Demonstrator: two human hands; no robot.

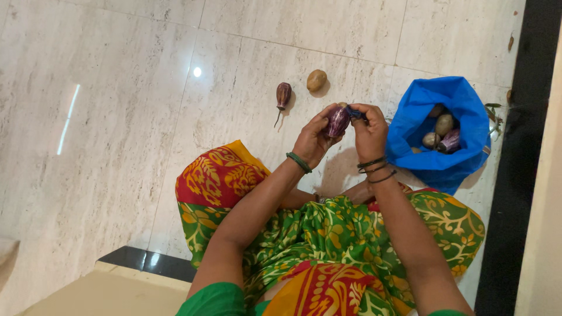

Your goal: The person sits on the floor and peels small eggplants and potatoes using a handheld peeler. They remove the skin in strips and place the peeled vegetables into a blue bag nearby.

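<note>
My left hand (313,139) and my right hand (369,130) are raised together over the floor, both gripping one small purple brinjal (338,121). The right hand's fingers pinch its stem end, where a bit of dark blue shows. A green bangle sits on my left wrist and dark thread bands on my right. Another purple brinjal (283,95) with a long stem lies on the floor beyond my hands, next to a brown potato (317,80).
An open blue plastic bag (424,158) stands to the right, holding several potatoes and a brinjal. My lap is covered by green, red and yellow patterned cloth (328,234). The floor is pale marble tile (117,117); a dark strip (515,175) runs along the right.
</note>
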